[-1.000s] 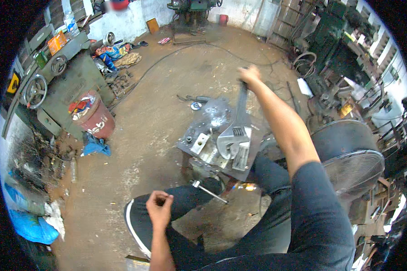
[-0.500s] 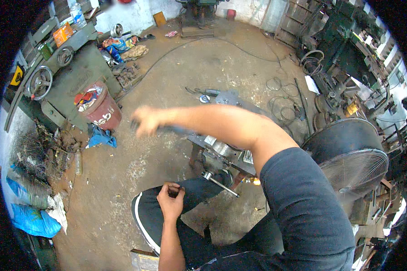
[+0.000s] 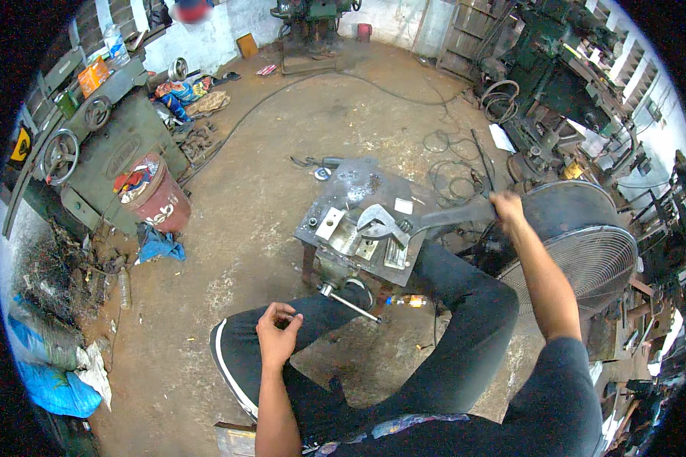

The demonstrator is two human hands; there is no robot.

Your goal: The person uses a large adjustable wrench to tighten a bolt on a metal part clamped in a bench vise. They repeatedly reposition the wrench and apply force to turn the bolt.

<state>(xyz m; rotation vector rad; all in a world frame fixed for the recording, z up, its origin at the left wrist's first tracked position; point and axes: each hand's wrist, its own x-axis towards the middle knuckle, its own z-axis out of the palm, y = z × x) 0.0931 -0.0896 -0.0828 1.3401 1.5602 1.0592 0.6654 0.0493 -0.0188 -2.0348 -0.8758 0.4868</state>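
Note:
My right hand [image 3: 505,209] is wrapped round the handle end of a large grey adjustable wrench [image 3: 450,217]. The wrench lies across a low metal work table [image 3: 331,199], its jaws to the left, over a vise [image 3: 345,234] with bright metal blocks; whether the jaws grip anything cannot be made out. On my left knee rests my left hand [image 3: 277,335], its fingers curled toward the thumb round a dark spot that I cannot make out. The vise's bar handle [image 3: 351,303] sticks out below the table's near edge, between my legs.
A large drum fan [image 3: 579,236] stands close to my right arm. On the left are a red-brown bucket of rags [image 3: 160,198] and a green machine with handwheels [image 3: 118,152]. Cables [image 3: 453,164] lie beyond the table. A bottle [image 3: 408,301] lies under it.
My right arm has swung from far left across to the right, and the hand is now on the wrench handle. The table and vise have come into plain view. My left hand stays on the knee.

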